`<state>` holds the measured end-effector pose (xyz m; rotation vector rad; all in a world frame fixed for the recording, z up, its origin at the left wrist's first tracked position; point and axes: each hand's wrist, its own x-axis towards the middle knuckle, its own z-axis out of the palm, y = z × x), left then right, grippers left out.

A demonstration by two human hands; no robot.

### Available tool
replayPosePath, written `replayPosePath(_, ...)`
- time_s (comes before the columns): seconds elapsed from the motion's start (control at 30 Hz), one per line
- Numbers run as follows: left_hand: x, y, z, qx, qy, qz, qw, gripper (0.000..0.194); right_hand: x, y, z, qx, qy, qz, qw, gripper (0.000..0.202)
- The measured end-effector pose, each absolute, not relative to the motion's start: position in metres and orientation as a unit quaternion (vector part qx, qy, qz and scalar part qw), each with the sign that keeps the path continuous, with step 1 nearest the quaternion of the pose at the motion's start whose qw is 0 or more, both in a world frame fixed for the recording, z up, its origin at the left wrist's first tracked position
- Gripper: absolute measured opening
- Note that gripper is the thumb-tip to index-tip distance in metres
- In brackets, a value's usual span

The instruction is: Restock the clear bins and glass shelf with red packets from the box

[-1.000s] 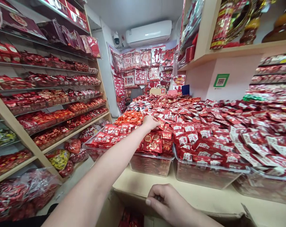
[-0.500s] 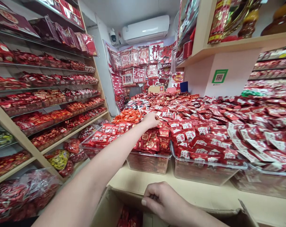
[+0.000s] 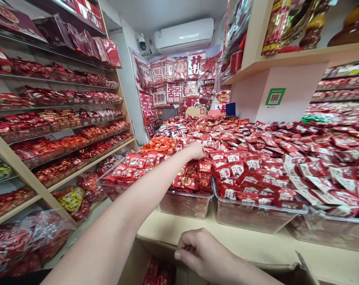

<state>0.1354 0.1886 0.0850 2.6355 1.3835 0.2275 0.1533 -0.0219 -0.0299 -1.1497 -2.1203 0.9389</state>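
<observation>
Shiny red packets (image 3: 188,181) with gold print are filling a clear bin (image 3: 184,205); the left hand (image 3: 197,151) is reaching among them, its grip hidden, while the right hand (image 3: 197,250) is curling closed over the carton (image 3: 155,246).

Clear glossy plastic bin (image 3: 253,215), shiny red packets (image 3: 253,186); matt brown cardboard box (image 3: 155,247)

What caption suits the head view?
Left hand among red packets in clear bins, right hand by an open cardboard box.
</observation>
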Motion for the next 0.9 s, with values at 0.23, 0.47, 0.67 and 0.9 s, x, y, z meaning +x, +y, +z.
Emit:
replayPosePath(0.23,0.123,0.186,0.088,0.872,0.479,0.073,0.072,0.021,0.154,-0.021,-0.031,-0.428,-0.792,0.345,0.265,0.017)
replayPosePath(0.47,0.121,0.18,0.09,0.868,0.486,0.058,0.087,0.021,0.155,-0.02,-0.029,-0.428,-0.78,0.374,0.261,0.015)
replayPosePath(0.67,0.119,0.175,0.094,0.847,0.519,0.062,0.101,0.022,0.155,-0.021,-0.028,-0.425,-0.783,0.375,0.256,0.015)
replayPosePath(0.9,0.107,0.176,0.095,0.811,0.566,0.069,0.132,0.019,0.157,-0.021,-0.028,-0.417,-0.791,0.378,0.24,0.016)
